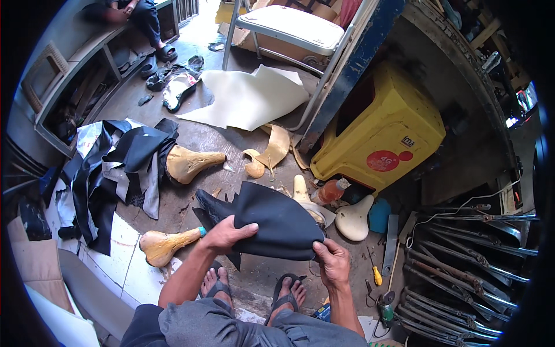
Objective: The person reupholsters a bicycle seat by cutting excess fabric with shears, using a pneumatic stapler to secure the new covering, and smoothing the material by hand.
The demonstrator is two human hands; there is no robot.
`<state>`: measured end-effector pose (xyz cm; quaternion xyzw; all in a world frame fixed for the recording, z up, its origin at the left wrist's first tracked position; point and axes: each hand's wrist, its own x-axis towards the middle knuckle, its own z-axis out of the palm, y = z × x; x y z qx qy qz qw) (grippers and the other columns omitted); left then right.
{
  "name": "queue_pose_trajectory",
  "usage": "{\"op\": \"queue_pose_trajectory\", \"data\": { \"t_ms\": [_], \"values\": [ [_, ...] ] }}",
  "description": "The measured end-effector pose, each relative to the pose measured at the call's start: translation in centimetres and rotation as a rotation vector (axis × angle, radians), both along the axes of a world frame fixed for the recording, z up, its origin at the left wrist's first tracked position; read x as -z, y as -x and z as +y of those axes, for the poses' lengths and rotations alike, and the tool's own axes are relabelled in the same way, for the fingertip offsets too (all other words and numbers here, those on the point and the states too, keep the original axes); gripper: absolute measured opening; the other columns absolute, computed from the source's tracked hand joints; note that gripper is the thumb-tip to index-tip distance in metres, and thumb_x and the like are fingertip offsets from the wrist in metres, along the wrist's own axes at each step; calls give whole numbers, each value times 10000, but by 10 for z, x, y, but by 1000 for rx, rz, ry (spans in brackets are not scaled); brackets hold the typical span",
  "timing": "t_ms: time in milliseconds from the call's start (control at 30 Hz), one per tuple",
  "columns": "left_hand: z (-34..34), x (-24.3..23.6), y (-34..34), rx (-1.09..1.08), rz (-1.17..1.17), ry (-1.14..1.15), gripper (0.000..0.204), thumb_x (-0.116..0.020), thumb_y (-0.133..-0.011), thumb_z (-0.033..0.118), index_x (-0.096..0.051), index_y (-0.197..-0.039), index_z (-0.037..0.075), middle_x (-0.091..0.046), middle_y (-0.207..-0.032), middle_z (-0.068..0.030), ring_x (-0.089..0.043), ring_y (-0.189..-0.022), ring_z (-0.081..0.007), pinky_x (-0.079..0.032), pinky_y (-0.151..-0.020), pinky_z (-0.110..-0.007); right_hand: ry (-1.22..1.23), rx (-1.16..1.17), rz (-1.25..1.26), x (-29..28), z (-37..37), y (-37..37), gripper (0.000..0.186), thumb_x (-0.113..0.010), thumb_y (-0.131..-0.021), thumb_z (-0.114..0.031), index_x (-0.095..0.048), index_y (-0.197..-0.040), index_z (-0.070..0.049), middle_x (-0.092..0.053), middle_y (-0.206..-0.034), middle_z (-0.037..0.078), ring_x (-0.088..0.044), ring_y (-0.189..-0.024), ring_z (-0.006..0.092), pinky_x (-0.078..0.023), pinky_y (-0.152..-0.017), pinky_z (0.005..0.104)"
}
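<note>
Between my two hands a piece of black sheet material [272, 222], like leather or vinyl, is held out above the floor. My left hand [226, 234] grips its left edge, thumb on top. At the lower right corner, my right hand [331, 258] pinches it with thumb and fingers. Another dark piece [214, 205] shows at its upper left. Past the sheet lies a pale saddle-shaped foam piece [300, 191], partly hidden by it. A cream saddle shape [354, 218] rests to the right, and a yellowish one [167, 246] lies left of my left hand.
Black and grey scraps [133, 162] heap at left beside another yellowed saddle foam [191, 163]. Beyond are a cream sheet [248, 95], a folding chair [289, 26] and a tipped yellow plastic stool [381, 124]. A yellow-handled screwdriver [377, 275] and metal frames [462, 277] lie right. Someone sits far left.
</note>
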<state>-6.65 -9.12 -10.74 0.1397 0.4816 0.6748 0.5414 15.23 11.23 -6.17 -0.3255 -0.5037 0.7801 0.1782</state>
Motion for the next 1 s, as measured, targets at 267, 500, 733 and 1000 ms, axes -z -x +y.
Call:
{"op": "queue_pose_trajectory", "data": {
  "t_ms": [267,500,733,1000],
  "values": [
    [15,-8,-43,-247,-144,-83,525,-788,-900,210,-575,-1308,-44,-672,-1219,-115,-649,-1089,-199,-520,-990,-352,-153,223,-59,-11,-2,13,275,-736,-923,-116,-707,-1157,26,-742,-970,93,-713,-790,148,-611,-689,291],
    [22,2,-51,-308,-444,-147,518,-743,-924,157,-526,-1361,-18,-648,-1288,-149,-648,-1158,-258,-508,-1058,-425,-36,285,-38,-10,-1,8,214,-729,-936,-123,-717,-1097,18,-739,-917,70,-697,-727,106,-586,-616,224],
    [19,3,-59,-334,-375,-127,548,-754,-914,155,-515,-1383,0,-624,-1330,-130,-613,-1214,-257,-475,-1087,-432,-51,229,-59,-20,2,9,179,-701,-948,-109,-712,-1084,6,-729,-898,46,-675,-698,78,-558,-593,199],
    [24,-3,-62,-351,-215,-106,562,-792,-877,115,-532,-1362,1,-635,-1298,-114,-612,-1193,-231,-474,-1074,-396,-303,217,-64,-26,-2,13,196,-715,-954,-137,-645,-1066,7,-665,-879,-3,-558,-746,24,-436,-670,177]
  ]
}}
